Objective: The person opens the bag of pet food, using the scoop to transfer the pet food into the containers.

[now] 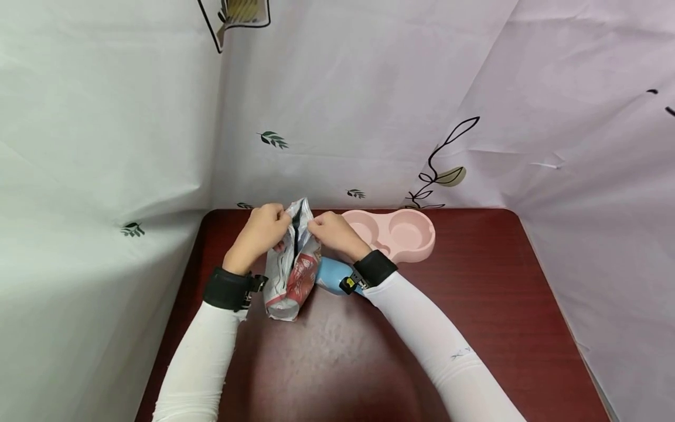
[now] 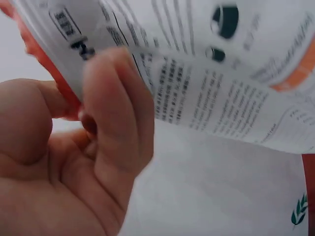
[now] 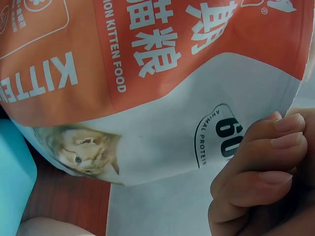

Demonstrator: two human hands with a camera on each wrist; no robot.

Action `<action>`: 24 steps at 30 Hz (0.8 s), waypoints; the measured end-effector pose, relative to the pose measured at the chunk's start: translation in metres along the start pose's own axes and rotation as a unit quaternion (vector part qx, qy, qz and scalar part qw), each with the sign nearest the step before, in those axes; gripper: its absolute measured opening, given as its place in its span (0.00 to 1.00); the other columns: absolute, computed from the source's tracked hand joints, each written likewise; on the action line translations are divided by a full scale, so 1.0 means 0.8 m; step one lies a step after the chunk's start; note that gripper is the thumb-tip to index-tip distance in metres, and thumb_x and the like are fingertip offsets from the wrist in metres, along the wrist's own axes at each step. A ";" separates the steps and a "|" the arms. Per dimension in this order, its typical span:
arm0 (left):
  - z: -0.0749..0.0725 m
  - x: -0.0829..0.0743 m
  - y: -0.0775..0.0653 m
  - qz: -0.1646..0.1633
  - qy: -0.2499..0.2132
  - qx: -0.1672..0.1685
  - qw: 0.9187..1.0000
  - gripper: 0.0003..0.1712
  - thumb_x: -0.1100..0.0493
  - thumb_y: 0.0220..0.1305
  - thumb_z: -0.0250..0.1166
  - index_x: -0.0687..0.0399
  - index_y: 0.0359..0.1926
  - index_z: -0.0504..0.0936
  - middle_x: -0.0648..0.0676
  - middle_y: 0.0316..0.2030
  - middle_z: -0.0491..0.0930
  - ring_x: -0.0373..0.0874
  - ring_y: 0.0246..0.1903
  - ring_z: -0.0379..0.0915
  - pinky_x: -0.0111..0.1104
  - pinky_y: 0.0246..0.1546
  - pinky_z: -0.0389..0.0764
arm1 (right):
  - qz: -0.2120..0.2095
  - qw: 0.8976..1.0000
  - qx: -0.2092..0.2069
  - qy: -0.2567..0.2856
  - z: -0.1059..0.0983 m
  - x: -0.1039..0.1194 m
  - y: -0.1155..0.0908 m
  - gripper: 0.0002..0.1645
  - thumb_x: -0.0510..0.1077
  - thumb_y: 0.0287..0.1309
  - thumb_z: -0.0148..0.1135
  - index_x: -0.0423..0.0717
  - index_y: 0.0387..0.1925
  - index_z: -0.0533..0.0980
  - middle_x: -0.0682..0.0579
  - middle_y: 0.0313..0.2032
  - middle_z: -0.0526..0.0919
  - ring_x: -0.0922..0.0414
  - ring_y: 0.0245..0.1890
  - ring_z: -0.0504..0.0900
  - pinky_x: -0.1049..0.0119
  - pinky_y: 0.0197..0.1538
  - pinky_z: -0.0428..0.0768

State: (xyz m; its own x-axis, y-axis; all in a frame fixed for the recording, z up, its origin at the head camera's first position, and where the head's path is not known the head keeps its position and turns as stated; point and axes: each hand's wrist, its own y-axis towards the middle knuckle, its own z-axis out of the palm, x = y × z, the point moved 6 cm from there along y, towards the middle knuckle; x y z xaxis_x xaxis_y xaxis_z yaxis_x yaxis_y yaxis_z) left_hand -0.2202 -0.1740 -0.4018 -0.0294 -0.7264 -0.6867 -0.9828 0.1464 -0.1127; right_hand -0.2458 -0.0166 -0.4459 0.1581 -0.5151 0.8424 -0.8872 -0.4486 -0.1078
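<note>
So there's a person with both hands up on a bag of kitten food, one at each side of its top. The bag is at the far end of the bench, left of the middle, its mouth parted enough to show a dark gap between the two sides. Can't really tell if its bottom is resting on the bench.

Left hand is pinching the left side of the mouth, fingers curled over; its wrist view has the bag's red edge running in by the thumb, plus a bunch of small print. Right hand is pinching the other side, fingers bent in. From the right wrist you get the orange front panel with "KITTEN FOOD" on it, and a cat picture lower down.

Just right of the bag there's a light blue thing, partly under the right wrist, too covered to say what it is. Past the right hand sits a pink double bowl, two round hollows side by side, the left one partly hidden by the hand. Both arms have white sleeves and black wristbands. Behind it all hangs pale cloth with leaf prints.
</note>
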 end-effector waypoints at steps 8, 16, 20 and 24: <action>0.018 -0.015 -0.024 -0.050 0.074 0.085 0.992 0.25 0.46 0.74 0.51 0.51 0.18 0.67 0.49 0.14 0.66 0.44 0.12 0.69 0.33 0.14 0.70 | 0.006 1.000 -0.022 0.004 0.000 0.004 0.001 0.26 0.46 0.67 0.52 0.51 0.11 0.65 0.57 0.12 0.65 0.61 0.14 0.59 0.68 0.23 0.57; 0.015 -0.016 -0.037 -0.033 0.079 0.091 0.992 0.20 0.56 0.74 0.48 0.56 0.24 0.72 0.56 0.20 0.72 0.46 0.14 0.72 0.35 0.17 0.75 | -0.013 0.999 -0.028 -0.007 -0.007 0.002 -0.001 0.28 0.48 0.69 0.51 0.51 0.10 0.64 0.58 0.11 0.63 0.61 0.13 0.57 0.68 0.23 0.56; 0.014 -0.013 -0.042 -0.031 0.054 0.097 0.993 0.21 0.57 0.76 0.47 0.58 0.25 0.75 0.57 0.18 0.76 0.47 0.13 0.76 0.36 0.19 0.79 | -0.024 0.999 -0.035 -0.017 -0.011 0.002 -0.006 0.29 0.48 0.69 0.52 0.52 0.10 0.61 0.58 0.11 0.60 0.62 0.14 0.55 0.68 0.23 0.55; 0.012 -0.010 -0.046 -0.034 0.041 0.077 0.996 0.23 0.57 0.76 0.47 0.58 0.24 0.76 0.56 0.15 0.77 0.47 0.13 0.78 0.37 0.20 0.80 | -0.029 0.998 -0.046 -0.035 -0.012 0.002 -0.010 0.29 0.47 0.69 0.52 0.52 0.11 0.58 0.58 0.13 0.56 0.61 0.15 0.52 0.67 0.25 0.54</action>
State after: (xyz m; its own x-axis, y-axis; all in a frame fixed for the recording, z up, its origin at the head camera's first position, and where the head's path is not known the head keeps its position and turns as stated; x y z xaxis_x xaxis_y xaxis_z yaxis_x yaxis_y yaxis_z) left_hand -0.1823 -0.1670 -0.3993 0.0147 -0.7892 -0.6140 -0.9435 0.1925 -0.2699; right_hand -0.2429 -0.0069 -0.4382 0.2376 -0.5408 0.8069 -0.9113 -0.4117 -0.0076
